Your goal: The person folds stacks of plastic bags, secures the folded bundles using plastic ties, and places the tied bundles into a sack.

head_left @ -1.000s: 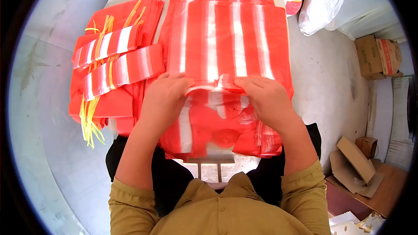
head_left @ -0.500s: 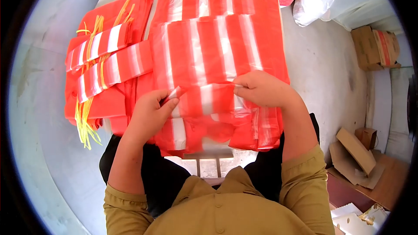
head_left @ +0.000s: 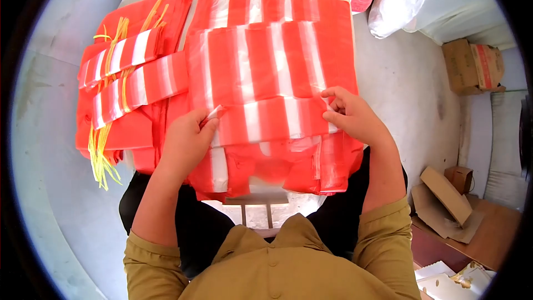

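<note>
A stack of red plastic bags with white stripes lies in front of me, its near part folded into a striped band. My left hand pinches the left corner of this band, where a small tip of film sticks out between thumb and fingers. At the right end of the band is my right hand, thumb and forefinger apart and touching or close to the film edge. Below the band, loose red film with a cut-out opening hangs toward my lap.
On the left lies a pile of red bags with folded striped bundles and yellow ties. A white sack is at the back right. Cardboard boxes and an opened carton stand at the right.
My right hand has slid right along the band to its right end, and its fingers have parted. The band now lies flatter and wider. My left hand keeps its pinch.
</note>
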{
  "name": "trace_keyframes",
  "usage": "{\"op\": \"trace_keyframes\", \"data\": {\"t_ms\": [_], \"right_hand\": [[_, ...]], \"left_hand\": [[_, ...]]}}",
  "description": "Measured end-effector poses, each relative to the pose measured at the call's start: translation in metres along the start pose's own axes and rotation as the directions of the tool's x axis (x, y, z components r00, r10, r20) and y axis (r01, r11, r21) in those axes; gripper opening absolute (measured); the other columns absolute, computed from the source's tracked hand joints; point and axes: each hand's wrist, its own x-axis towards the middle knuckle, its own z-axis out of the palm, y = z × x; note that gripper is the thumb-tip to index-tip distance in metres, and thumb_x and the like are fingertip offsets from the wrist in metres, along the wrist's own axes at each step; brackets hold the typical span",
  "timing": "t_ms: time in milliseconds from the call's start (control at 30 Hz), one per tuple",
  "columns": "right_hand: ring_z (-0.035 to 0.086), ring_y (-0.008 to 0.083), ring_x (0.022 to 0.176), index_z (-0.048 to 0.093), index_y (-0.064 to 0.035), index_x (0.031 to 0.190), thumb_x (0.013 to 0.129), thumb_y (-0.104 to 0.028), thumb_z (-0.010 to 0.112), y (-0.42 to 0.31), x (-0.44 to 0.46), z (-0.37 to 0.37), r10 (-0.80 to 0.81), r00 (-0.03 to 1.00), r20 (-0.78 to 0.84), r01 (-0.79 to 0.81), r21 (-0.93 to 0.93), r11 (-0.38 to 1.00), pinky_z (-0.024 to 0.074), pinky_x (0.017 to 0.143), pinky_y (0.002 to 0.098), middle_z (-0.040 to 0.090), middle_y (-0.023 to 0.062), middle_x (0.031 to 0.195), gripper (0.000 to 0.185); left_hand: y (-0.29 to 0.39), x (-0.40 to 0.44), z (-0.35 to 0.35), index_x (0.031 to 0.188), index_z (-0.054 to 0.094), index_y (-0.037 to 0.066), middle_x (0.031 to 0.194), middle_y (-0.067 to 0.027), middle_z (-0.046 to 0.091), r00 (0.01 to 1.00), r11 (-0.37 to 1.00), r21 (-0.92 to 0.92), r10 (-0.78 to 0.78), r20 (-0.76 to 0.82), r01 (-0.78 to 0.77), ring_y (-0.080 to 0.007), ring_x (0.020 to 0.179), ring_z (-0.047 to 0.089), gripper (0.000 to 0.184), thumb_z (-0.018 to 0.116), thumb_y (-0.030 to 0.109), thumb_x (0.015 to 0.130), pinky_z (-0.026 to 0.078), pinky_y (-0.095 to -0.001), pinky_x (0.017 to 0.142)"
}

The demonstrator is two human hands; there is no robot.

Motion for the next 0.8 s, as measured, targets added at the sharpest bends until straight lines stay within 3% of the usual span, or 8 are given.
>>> {"op": "trace_keyframes", "data": {"t_ms": [33,167,267,367,467,567,667,800], "right_hand": [[0.055,0.0082,0.077,0.059,-0.0032,0.13,0.097,-0.009,0.068,0.005,0.0,0.002,0.0,1.0,-0.018,0.001,0.055,0.999,0.0452,0.071,0.0264,0.06,-0.0012,0.082,0.035],[0.056,0.0112,0.079,0.057,-0.0031,0.12,0.099,-0.009,0.067,0.014,0.003,0.013,-0.095,0.985,-0.146,0.09,-0.037,0.995,0.0478,0.074,0.0294,0.06,0.0015,0.082,0.024],[0.059,0.0145,0.082,0.057,-0.0019,0.114,0.101,-0.01,0.064,0.008,-0.001,0.016,-0.131,0.972,-0.195,0.112,-0.105,0.988,0.0499,0.077,0.0315,0.062,0.005,0.084,0.016],[0.061,0.0172,0.085,0.061,-0.0001,0.11,0.103,-0.007,0.059,0.004,-0.004,0.019,-0.172,0.966,-0.191,0.154,-0.104,0.983,0.051,0.08,0.0322,0.066,0.0077,0.089,0.01],[0.062,0.0182,0.086,0.065,0.0009,0.107,0.104,-0.004,0.055,0.008,-0.006,0.02,-0.208,0.964,-0.167,0.192,-0.111,0.975,0.051,0.081,0.0315,0.069,0.0085,0.093,0.011],[0.063,0.0188,0.088,0.068,0.0001,0.107,0.104,-0.002,0.055,0.004,-0.009,0.021,-0.187,0.966,-0.18,0.169,-0.115,0.979,0.0511,0.082,0.0315,0.07,0.0081,0.095,0.013],[0.064,0.0204,0.094,0.068,-0.0008,0.109,0.101,-0.003,0.059,0.003,-0.011,0.019,-0.162,0.973,-0.167,0.145,-0.105,0.984,0.0513,0.085,0.0324,0.068,0.0084,0.099,0.012],[0.064,0.0251,0.105,0.068,-0.0019,0.113,0.094,-0.008,0.071,0.002,-0.017,0.013,-0.23,0.968,-0.104,0.203,-0.225,0.953,0.0518,0.091,0.0361,0.064,0.0097,0.112,0.02]], "left_hand": [[0.0,0.0,0.0,0.107,0.07,-0.002,0.08,-0.018,0.067,1.0,1.0,-0.001,0.0,0.0,0.0,-0.0302,0.073,0.065,0.024,0.068,0.02,0.1,0.051,-0.0399,0.069],[-0.013,0.001,0.004,0.109,0.066,-0.001,0.083,-0.0151,0.069,0.998,0.996,-0.082,0.041,-0.038,-0.044,-0.0254,0.076,0.067,0.02,0.068,0.017,0.1,0.051,-0.0397,0.071],[-0.003,-0.002,-0.006,0.111,0.059,0.002,0.084,-0.0128,0.069,0.999,0.998,-0.019,-0.052,-0.002,0.052,-0.0213,0.077,0.066,0.019,0.067,0.015,0.1,0.052,-0.0375,0.074],[-0.015,-0.005,-0.017,0.112,0.054,0.004,0.084,-0.0117,0.068,0.995,0.989,-0.128,-0.067,0.079,0.077,-0.0185,0.078,0.064,0.019,0.066,0.016,0.102,0.051,-0.0347,0.075],[-0.024,-0.009,-0.026,0.113,0.053,0.007,0.077,0.0014,0.055,0.996,0.981,-0.185,-0.037,0.085,0.052,-0.0075,0.073,0.052,0.014,0.061,0.013,0.104,0.042,-0.0275,0.064],[-0.023,-0.01,-0.028,0.117,0.055,0.008,0.079,0.0013,0.055,0.995,0.964,-0.25,-0.083,0.057,0.095,-0.0076,0.075,0.053,0.015,0.06,0.014,0.104,0.044,-0.0269,0.067],[-0.023,-0.014,-0.033,0.123,0.057,0.004,0.093,-0.0127,0.066,0.983,0.969,-0.218,-0.083,0.161,0.118,-0.0201,0.085,0.064,0.032,0.071,0.022,0.099,0.051,-0.0344,0.079],[-0.001,-0.032,-0.024,0.132,0.059,0.007,0.112,-0.0155,0.065,0.975,0.934,0.282,0.219,0.029,-0.218,-0.0299,0.102,0.064,0.053,0.082,0.021,0.086,0.052,-0.0401,0.091]]}}
